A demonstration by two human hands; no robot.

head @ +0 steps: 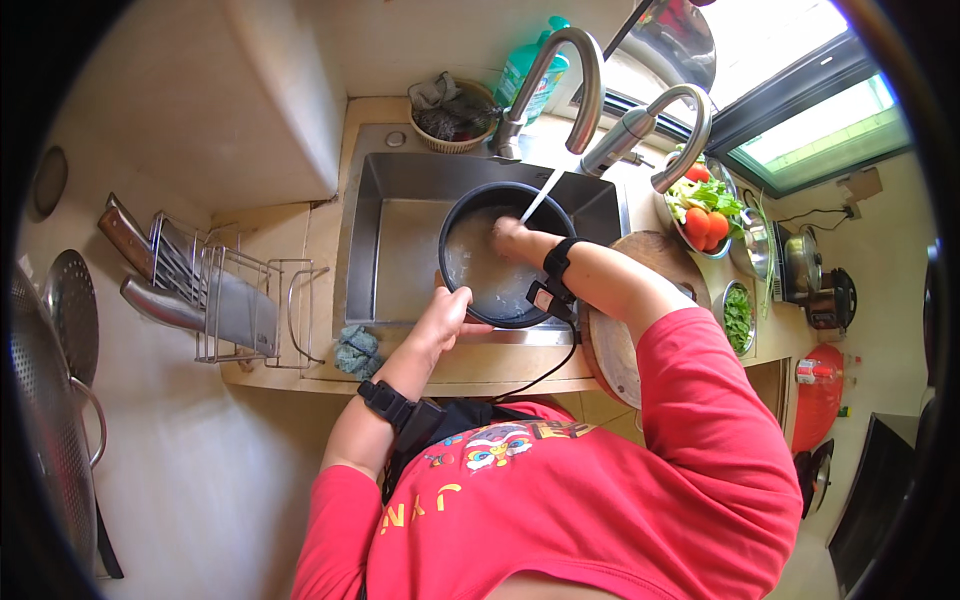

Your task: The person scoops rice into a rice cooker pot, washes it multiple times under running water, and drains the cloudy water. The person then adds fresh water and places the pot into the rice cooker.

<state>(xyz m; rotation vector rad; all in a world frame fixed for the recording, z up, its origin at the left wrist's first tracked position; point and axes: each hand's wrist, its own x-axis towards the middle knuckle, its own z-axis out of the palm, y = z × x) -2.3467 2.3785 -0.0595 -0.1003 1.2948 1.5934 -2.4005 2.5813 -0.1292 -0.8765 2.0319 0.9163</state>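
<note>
A round dark pot (pixel 471 196) sits in the stainless steel sink (pixel 363 259), holding cloudy water (pixel 487 277) with pale bits in it. My left hand (pixel 450 309) grips the pot's near-left rim, thumb on top and fingers underneath. Inside the pot is my right hand (pixel 510 235), blurred and bent downward; its fingertips are hard to make out. A stream of water (pixel 543 193) runs from the large curved faucet (pixel 585 97) into the pot beside my right hand.
A wire rack (pixel 292 262) with knives, including a cleaver (pixel 244 304), stands left. A teal cloth (pixel 358 351) lies at the sink's front corner. Wooden boards (pixel 611 352) are to the right, with a bowl of tomatoes (pixel 705 225) and greens (pixel 739 319) beyond. A second faucet (pixel 630 135) stands behind.
</note>
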